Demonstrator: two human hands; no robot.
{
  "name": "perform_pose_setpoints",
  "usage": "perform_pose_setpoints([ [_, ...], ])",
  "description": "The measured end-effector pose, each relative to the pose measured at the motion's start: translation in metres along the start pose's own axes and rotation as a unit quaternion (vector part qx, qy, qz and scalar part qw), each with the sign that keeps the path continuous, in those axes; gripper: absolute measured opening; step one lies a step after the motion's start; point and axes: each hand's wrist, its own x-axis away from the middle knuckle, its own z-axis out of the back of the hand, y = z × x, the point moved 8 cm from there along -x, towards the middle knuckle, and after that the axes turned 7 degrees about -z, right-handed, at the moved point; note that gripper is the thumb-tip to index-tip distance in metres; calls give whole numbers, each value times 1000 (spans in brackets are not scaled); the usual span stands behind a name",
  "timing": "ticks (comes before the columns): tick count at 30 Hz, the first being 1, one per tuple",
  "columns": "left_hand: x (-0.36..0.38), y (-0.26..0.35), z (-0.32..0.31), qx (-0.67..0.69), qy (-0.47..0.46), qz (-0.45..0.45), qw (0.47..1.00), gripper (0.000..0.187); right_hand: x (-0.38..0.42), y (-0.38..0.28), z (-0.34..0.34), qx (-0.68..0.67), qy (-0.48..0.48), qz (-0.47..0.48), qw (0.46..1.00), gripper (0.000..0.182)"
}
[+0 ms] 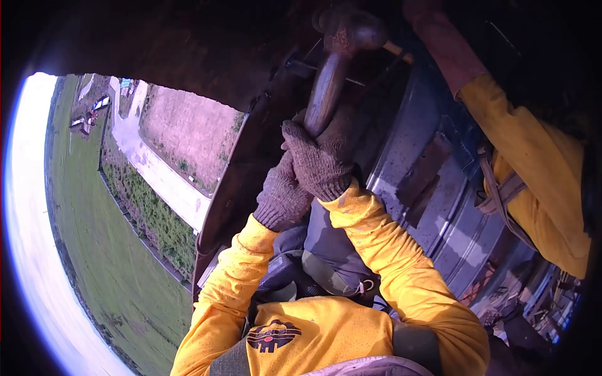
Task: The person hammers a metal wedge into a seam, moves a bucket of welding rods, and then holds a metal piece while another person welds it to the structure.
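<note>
**Double grip on a hefty hammer (333, 72)**

At the frame's centre, our left hand (283, 194) is closed, seemingly around the handle's hidden lower part; overlapping it, our right hand (323, 163) clenches the stiff, smooth-looking handle (325, 95), the place to hold. At upper centre, the thick head (359, 32) looks heavy enough to tip our tool.

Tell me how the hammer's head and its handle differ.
Shape: the head is thick and blunt, while the handle is long and slim.
Pose: the head sits crosswise at the top; the handle slants down from it.
Visibility: the head is clear of the gloves, though dim; the handle's lower part disappears behind the right hand.
Both belong to one tool and look brownish.
</note>
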Motion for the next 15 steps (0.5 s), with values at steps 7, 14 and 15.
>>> perform_pose_setpoints([
  [7,-79,-48,-4,-102,166,-83,977,51,-48,-27,-14,45,-49,62,996,47],
  [14,-39,-31,-14,-375,41,-102,921,48,-39,51,-51,36,-222,-242,944,47],
  [15,-39,-29,7,-302,150,-67,939,44,-43,29,-55,73,-218,-126,965,49],
])
